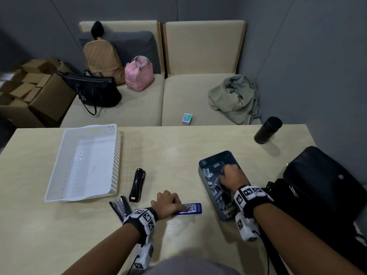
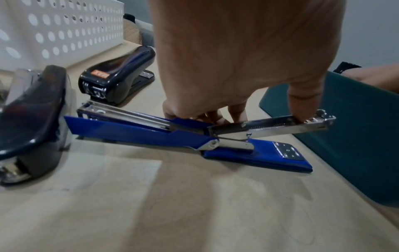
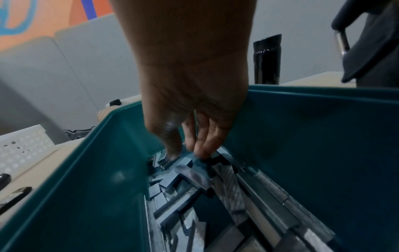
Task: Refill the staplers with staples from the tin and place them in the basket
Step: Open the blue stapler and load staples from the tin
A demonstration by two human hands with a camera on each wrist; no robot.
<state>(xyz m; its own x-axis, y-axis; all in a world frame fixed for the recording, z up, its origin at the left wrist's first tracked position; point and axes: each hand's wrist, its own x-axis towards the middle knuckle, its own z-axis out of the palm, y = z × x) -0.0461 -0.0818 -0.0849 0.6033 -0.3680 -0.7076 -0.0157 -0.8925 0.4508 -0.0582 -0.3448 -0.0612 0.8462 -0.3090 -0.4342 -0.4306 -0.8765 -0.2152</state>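
Off-task items, table and sofa.
Table (image 1: 178, 147): black flask (image 1: 268, 130), black bag (image 1: 321, 187). Sofa (image 1: 139, 108): tan backpack (image 1: 101, 60), pink bag (image 1: 139, 75), black handbag (image 1: 95, 89), green garment (image 1: 234, 98).

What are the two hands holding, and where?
Left hand holds the blue stapler by its open metal staple rail. Right hand pinches a staple strip inside the tin.

We see the pale surface (image 1: 178, 151) carrying a white basket (image 1: 117, 153) at 10 o'clock, 3 staplers (image 1: 137, 185), a teal tin (image 1: 204, 187), black flask (image 1: 268, 131) and black bag (image 1: 317, 185).
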